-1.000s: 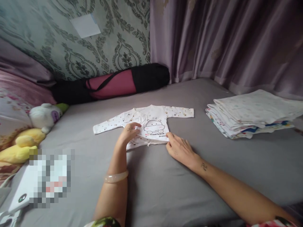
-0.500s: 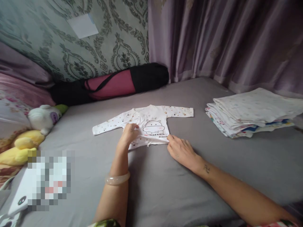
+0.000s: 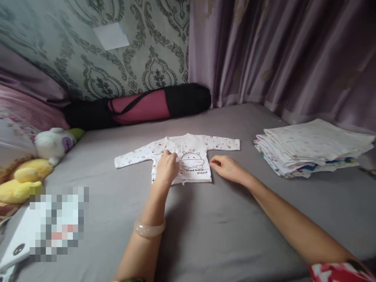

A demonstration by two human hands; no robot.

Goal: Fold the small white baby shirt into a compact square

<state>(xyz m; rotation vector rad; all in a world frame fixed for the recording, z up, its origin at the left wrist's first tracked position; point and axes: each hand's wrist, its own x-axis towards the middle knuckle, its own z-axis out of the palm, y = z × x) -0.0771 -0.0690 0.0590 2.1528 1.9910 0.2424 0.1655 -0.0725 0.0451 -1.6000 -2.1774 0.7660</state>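
Note:
A small white baby shirt [image 3: 192,156] with a cartoon animal print lies spread flat on the grey bedsheet [image 3: 205,231], both long sleeves stretched out sideways. My left hand [image 3: 167,167] rests flat on the shirt's left front, fingers pointing away from me, a pale bangle on the wrist. Just off the shirt's right edge, my right hand [image 3: 227,168] lies on the sheet with its fingers loosely extended towards the cloth and nothing in it.
A stack of folded printed cloths [image 3: 311,147] sits at the right. A rolled black and maroon bag [image 3: 141,105] lies along the wall. Soft toys [image 3: 35,160] lie at the left beside a pink pillow. Purple curtains hang behind.
My left hand slid further up onto the shirt. My right hand left the hem corner and moved up to the shirt's right side. The hem now lies straighter.

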